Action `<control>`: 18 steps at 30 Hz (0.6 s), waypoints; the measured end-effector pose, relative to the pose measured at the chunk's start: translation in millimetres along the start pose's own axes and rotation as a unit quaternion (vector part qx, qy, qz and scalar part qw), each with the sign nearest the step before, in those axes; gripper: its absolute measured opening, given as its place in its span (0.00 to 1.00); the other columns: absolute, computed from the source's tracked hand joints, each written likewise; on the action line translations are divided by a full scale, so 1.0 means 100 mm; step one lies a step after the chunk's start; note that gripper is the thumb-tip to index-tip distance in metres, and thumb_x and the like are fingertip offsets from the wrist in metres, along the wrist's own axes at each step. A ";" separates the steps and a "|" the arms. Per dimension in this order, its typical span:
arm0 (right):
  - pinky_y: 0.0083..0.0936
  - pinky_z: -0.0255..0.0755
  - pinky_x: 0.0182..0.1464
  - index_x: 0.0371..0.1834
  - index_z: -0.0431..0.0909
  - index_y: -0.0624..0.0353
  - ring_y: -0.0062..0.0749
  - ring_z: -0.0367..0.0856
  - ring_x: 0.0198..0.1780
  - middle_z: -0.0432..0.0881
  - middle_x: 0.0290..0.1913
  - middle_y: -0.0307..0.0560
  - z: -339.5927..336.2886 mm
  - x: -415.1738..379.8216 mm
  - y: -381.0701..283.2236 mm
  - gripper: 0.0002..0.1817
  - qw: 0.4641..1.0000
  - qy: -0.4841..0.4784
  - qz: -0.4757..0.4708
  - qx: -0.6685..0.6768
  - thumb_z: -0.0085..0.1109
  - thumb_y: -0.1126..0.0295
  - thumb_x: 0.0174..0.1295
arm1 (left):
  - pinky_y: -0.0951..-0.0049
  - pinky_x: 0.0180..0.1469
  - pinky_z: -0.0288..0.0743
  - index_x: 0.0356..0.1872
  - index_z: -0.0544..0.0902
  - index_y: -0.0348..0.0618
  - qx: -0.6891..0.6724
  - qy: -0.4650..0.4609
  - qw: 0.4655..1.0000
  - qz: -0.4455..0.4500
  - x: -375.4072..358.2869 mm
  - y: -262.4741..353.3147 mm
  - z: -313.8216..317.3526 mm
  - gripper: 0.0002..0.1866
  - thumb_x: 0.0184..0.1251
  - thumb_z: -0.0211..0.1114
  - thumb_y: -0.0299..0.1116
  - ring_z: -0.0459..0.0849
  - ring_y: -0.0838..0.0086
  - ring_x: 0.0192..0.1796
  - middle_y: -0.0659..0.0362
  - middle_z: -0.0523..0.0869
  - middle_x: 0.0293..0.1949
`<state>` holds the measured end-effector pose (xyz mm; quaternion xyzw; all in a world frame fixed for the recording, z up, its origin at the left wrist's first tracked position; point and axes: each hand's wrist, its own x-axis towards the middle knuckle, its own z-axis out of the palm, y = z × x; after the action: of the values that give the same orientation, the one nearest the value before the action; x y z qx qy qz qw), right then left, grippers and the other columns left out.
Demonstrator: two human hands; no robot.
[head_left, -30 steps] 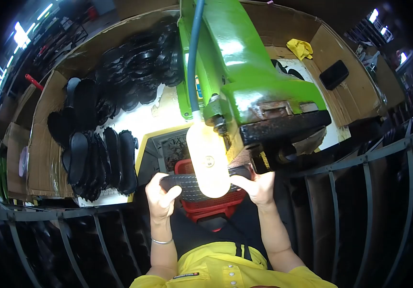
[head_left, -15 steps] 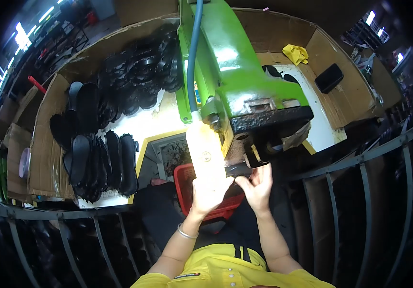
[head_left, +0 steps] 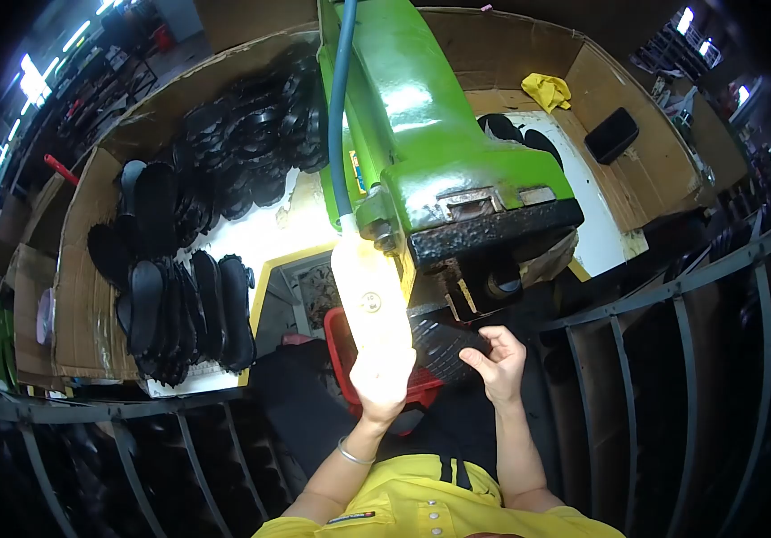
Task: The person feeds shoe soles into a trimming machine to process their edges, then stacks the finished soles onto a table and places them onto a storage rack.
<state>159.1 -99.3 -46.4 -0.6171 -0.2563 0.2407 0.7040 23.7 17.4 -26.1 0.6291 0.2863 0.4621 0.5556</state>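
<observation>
Black sole (head_left: 446,350) lies between left hand (head_left: 384,377) and right hand (head_left: 500,366), just beside both. Whether either grips it, can't tell.

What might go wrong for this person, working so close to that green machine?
The right hand shows just below the head of the green machine; it might get pinched if parts there move. The glaring lamp overlaps the left hand in this view, so a poor hold could go unnoticed. The ridged black piece could slip, perhaps into the red basket.
</observation>
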 end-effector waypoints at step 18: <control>0.30 0.70 0.48 0.40 0.81 0.59 0.41 0.75 0.43 0.85 0.43 0.42 -1.18 1.92 -1.01 0.15 0.773 0.161 -0.427 -0.441 0.63 0.84 0.47 | 0.52 0.61 0.59 0.63 0.66 0.35 0.680 0.008 0.732 0.048 0.30 -0.13 -1.59 0.36 0.49 0.69 0.25 0.67 0.54 0.62 0.49 0.70 0.61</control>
<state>383.7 -73.8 53.9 -0.7168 -0.4547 -0.3269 0.4155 -105.4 115.9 -37.9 0.8481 0.4979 0.1754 -0.0453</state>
